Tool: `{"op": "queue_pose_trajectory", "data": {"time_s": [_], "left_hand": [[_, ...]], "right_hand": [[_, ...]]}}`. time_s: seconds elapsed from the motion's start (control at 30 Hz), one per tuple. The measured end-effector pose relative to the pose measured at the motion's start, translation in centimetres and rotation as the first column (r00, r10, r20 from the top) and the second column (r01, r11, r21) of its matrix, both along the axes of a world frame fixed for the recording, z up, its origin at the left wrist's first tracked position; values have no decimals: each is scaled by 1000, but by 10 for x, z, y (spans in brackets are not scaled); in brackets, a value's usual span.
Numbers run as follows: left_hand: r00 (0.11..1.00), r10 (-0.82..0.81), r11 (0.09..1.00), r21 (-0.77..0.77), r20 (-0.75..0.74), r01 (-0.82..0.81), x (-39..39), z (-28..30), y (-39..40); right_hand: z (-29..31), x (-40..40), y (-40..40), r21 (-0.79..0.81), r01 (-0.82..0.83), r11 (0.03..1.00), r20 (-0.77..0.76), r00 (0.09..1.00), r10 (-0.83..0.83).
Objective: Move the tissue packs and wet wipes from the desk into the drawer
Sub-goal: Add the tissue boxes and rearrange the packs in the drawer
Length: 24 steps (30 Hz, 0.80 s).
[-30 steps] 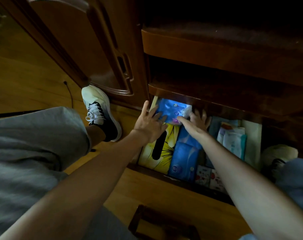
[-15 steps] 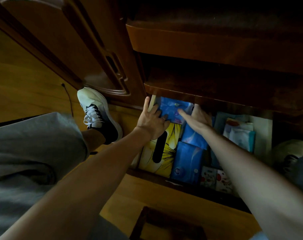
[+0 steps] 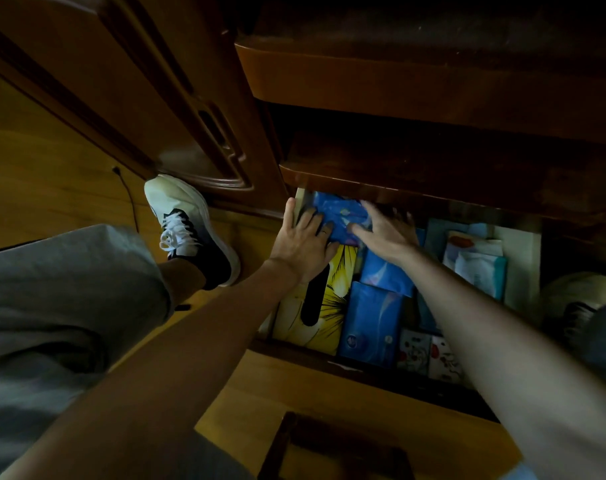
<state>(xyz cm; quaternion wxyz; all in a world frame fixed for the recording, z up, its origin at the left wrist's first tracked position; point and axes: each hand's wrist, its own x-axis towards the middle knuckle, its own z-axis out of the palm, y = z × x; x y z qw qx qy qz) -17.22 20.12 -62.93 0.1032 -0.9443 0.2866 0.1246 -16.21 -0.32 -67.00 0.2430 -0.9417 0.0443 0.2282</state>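
- Fingers (image 3: 312,220) of the left hand (image 3: 303,242) are lying nearly straight and spread, pressing on the near-left edge of the blue pack (image 3: 336,216); the thumb is resting on the drawer's left wall. Nothing is curled round the pack.
- Right hand (image 3: 384,230) is lying flat with fingers splayed over the pack's right side, also pressing and not gripping; its fingertips are blurring under the shelf lip, so their exact contact is hard to tell.
- Drawer (image 3: 518,261) is standing pulled out beneath the dark cabinet (image 3: 433,81) and is holding everything below.
- Yellow box (image 3: 336,299) is lying along the drawer's left wall, reaching its front edge.
- Blue pack is sitting at the drawer's back-left corner, partly under the shelf lip, overlapping the box's far end.
- Two more blue packs (image 3: 374,317) are lying just beside the box, toward the front edge.
- Pale packs (image 3: 474,265) are resting by the right wall.
- Blue pack looks light, soft and slick in its film wrap; pushing flat on its top or pinching its short ends should suit it.
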Motion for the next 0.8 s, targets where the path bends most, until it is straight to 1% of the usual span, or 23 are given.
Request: {"op": "queue_pose_trajectory", "data": {"time_s": [0.03, 0.07, 0.13, 0.17, 0.2, 0.23, 0.27, 0.3, 0.33, 0.37, 0.4, 0.47, 0.5, 0.53, 0.7, 0.8], "left_hand": [[1000, 8, 1000, -23, 1, -8, -1, -1, 1], [1000, 15, 998, -56, 11, -15, -2, -2, 2], [997, 57, 984, -170, 55, -47, -6, -2, 5], [990, 113, 963, -254, 84, -89, -9, -3, 8], [976, 195, 926, -345, 99, -150, -12, -4, 11], [953, 291, 870, -439, 87, -225, -15, -4, 14], [922, 386, 794, -521, 36, -312, -17, -5, 17], [886, 460, 699, -592, -58, -402, -19, -5, 19], [850, 496, 596, -643, -176, -481, -20, -6, 20], [825, 489, 515, -669, -284, -535, -21, -6, 21], [819, 451, 480, -677, -355, -558, -23, -4, 22], [833, 369, 474, -687, -412, -550, -25, -1, 25], [837, 339, 474, -691, -429, -546, -26, -1, 26], [839, 319, 476, -691, -441, -544, -26, 0, 27], [827, 302, 524, -642, -474, -559, -25, -4, 28], [833, 311, 557, -622, -458, -550, -23, -7, 28]], "right_hand": [[1, -9, -2, 57, 74, 996, 53, 996, -77], [2, -20, -6, 89, 153, 984, 145, 976, -164], [3, -45, -15, 66, 299, 952, 322, 897, -303], [2, -58, -20, 68, 360, 930, 358, 862, -360], [1, -69, -24, 91, 411, 907, 345, 841, -416], [-1, -78, -29, 133, 461, 877, 297, 826, -479], [-2, -85, -32, 179, 514, 839, 232, 807, -544], [-4, -89, -35, 217, 567, 795, 154, 784, -601], [-4, -89, -35, 240, 614, 752, 69, 762, -644], [-4, -87, -33, 253, 652, 714, -18, 741, -671], [-3, -85, -28, 269, 684, 678, -101, 720, -686], [-2, -79, -11, 351, 731, 585, -197, 669, -717], [-3, -76, -3, 379, 746, 548, -210, 646, -734], [-3, -74, 5, 384, 754, 534, -211, 634, -744], [-4, -67, 8, 329, 743, 583, -197, 657, -728], [-6, -70, 0, 348, 715, 607, -193, 688, -700]]}}
